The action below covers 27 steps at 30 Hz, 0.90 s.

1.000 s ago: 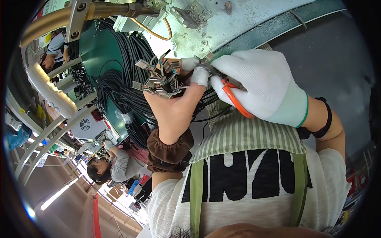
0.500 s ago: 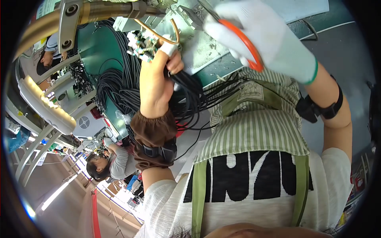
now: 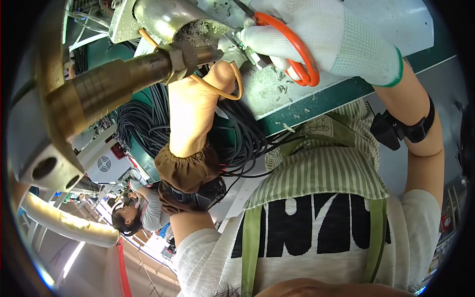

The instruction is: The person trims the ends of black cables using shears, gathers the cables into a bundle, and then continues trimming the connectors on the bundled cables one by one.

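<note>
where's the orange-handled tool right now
In the head view, the orange-handled tool is near the top edge, right of centre, in the gloved right hand, up and to the right of the left hand.

A strip light (image 3: 74,257) glares lower left within dark fisheye edges.

A long white lamp (image 3: 74,222) slants across the lower left of the frame, its upper side lit. Below it shines a slim ceiling light (image 3: 73,258), and a red strip (image 3: 123,267) hangs near the bottom edge. Just right of the lamp is a co-worker in grey (image 3: 153,204), seen sideways. Above, at centre left, stands a pale box with a round grille (image 3: 104,164). Grey floor (image 3: 447,85) fills the right side.
</note>
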Each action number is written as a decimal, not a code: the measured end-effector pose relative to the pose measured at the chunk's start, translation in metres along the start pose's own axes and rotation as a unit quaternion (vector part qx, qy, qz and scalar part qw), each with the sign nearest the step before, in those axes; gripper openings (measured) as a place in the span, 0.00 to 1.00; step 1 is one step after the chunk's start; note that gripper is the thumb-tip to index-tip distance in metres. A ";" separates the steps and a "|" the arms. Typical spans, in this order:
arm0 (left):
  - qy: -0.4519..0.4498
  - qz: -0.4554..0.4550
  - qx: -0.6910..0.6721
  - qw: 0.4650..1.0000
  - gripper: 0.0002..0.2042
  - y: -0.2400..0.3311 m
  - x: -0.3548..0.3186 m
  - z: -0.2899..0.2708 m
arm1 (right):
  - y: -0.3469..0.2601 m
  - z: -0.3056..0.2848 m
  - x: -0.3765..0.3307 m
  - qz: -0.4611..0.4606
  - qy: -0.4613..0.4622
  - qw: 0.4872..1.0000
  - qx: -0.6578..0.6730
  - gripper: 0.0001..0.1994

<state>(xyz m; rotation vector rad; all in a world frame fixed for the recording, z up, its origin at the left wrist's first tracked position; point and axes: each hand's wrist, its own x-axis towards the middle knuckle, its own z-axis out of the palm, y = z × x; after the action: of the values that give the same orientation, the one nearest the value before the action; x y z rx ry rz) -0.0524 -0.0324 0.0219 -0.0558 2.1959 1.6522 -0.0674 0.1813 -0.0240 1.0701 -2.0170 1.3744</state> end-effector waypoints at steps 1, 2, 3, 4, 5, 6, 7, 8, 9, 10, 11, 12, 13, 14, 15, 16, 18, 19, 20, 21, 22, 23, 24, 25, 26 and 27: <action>0.030 0.033 0.058 0.997 0.06 -0.001 -0.001 0.001 | 0.000 -0.002 0.001 0.021 -0.050 0.999 -0.003 0.06; 0.029 0.031 0.058 0.997 0.06 -0.002 -0.001 -0.001 | -0.001 -0.004 0.002 0.042 -0.099 0.994 -0.006 0.06; 0.020 0.040 0.098 0.994 0.08 -0.002 0.000 -0.005 | -0.001 -0.005 0.003 0.062 -0.147 0.987 -0.009 0.06; 0.010 0.048 0.139 0.989 0.11 -0.002 0.000 -0.008 | -0.001 -0.007 0.004 0.063 -0.146 0.987 -0.010 0.06; 0.000 0.057 0.179 0.982 0.15 -0.002 0.001 -0.010 | -0.002 -0.008 0.007 0.139 -0.163 0.976 0.040 0.06; -0.002 0.059 0.181 0.982 0.15 -0.001 0.001 -0.008 | -0.002 -0.009 0.009 0.215 -0.177 0.956 0.089 0.06; 0.001 0.068 0.153 0.986 0.14 -0.001 0.001 -0.004 | -0.002 -0.010 0.010 0.288 -0.188 0.929 0.137 0.07; 0.004 0.078 0.126 0.989 0.13 0.000 0.000 -0.001 | -0.003 -0.008 0.007 0.288 -0.184 0.930 0.136 0.07; 0.007 0.088 0.099 0.991 0.12 0.002 -0.001 0.002 | -0.003 -0.003 0.000 0.205 -0.118 0.968 0.088 0.07; 0.002 0.093 0.102 0.991 0.12 0.004 0.000 0.004 | -0.002 0.001 -0.006 0.120 -0.049 0.991 0.034 0.07; -0.005 0.087 0.103 0.991 0.12 0.006 0.000 0.006 | -0.002 0.001 -0.009 0.033 0.019 0.999 -0.022 0.08; -0.013 0.082 0.105 0.991 0.12 0.008 0.000 0.007 | -0.001 -0.002 -0.011 0.032 0.023 0.999 -0.027 0.08; -0.019 0.074 0.108 0.991 0.11 0.008 -0.001 0.008 | -0.003 -0.004 -0.011 0.031 0.008 0.999 -0.037 0.08; -0.022 0.076 0.110 0.991 0.11 0.008 -0.001 0.008 | -0.005 -0.007 -0.011 0.031 -0.008 0.998 -0.047 0.08; -0.012 0.074 0.134 0.988 0.12 0.008 -0.001 0.008 | -0.005 -0.008 -0.012 0.030 -0.024 0.998 -0.056 0.08; -0.002 0.071 0.158 0.985 0.12 0.008 -0.002 0.008 | -0.002 -0.007 -0.013 0.031 -0.021 0.998 -0.058 0.08; 0.008 0.067 0.182 0.981 0.12 0.008 -0.001 0.010 | 0.012 -0.002 -0.011 -0.143 0.029 0.952 -0.270 0.07; 0.004 0.077 0.180 0.981 0.13 0.009 -0.001 0.011 | 0.014 0.000 -0.008 -0.227 0.053 0.900 -0.368 0.07; 0.001 0.087 0.178 0.980 0.13 0.010 -0.001 0.013 | 0.012 -0.001 -0.009 -0.227 0.053 0.900 -0.367 0.07; -0.002 0.096 0.175 0.980 0.13 0.011 -0.001 0.013 | 0.008 -0.003 -0.012 -0.145 0.027 0.955 -0.258 0.07; -0.001 0.096 0.176 0.980 0.13 0.009 -0.001 0.012 | 0.002 -0.006 -0.012 -0.060 0.001 0.988 -0.143 0.08; -0.003 0.097 0.155 0.983 0.14 0.005 0.000 0.010 | -0.002 -0.008 -0.012 0.026 -0.026 0.999 -0.026 0.08; -0.005 0.099 0.134 0.986 0.14 0.001 0.002 0.008 | 0.000 -0.008 -0.011 0.024 -0.027 0.999 -0.026 0.08; -0.006 0.101 0.114 0.988 0.15 -0.001 0.003 0.007 | 0.004 -0.008 -0.010 0.052 -0.064 0.997 0.000 0.08; -0.003 0.102 0.114 0.988 0.15 0.000 0.003 0.008 | 0.007 -0.007 -0.008 0.078 -0.100 0.992 0.026 0.08; 0.009 0.087 0.119 0.989 0.14 0.001 0.003 0.008 | 0.009 -0.006 -0.005 0.104 -0.137 0.984 0.051 0.08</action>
<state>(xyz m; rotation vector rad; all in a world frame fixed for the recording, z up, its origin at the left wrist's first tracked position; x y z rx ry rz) -0.0528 -0.0241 0.0205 0.1918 2.4571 1.4652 -0.0721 0.1907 -0.0304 1.1748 -2.3345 1.5187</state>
